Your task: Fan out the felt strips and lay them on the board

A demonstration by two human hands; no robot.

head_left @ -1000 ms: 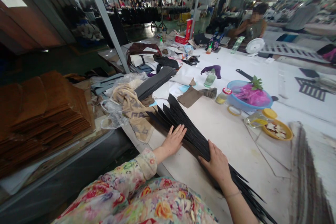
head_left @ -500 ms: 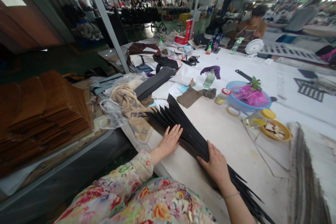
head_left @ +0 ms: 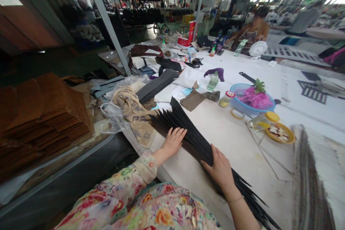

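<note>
A fanned stack of long black strips [head_left: 191, 129] lies slantwise over the table, its far ends spread apart. My left hand [head_left: 174, 142] rests on the near side of the stack with fingers stretched out and lying flat. Further down the strips, my right hand [head_left: 221, 167] is closed over the stack, thumb on the near side and fingers across the top. The strips' lower ends run under my right forearm toward the bottom edge of the view.
A patterned tan cloth [head_left: 137, 115] and dark grey strips [head_left: 157, 84] lie beyond my left hand. To the right are a blue basin [head_left: 234, 90], a red-lidded jar [head_left: 226, 99], a yellow-lidded jar [head_left: 260, 122] and an orange bowl [head_left: 292, 138]. Brown stacked pieces [head_left: 45, 107] stand left. A person [head_left: 256, 30] sits across.
The view has shifted slightly, so the table things appear a little further left. Both hands stay in nearly the same place on the black strips.
</note>
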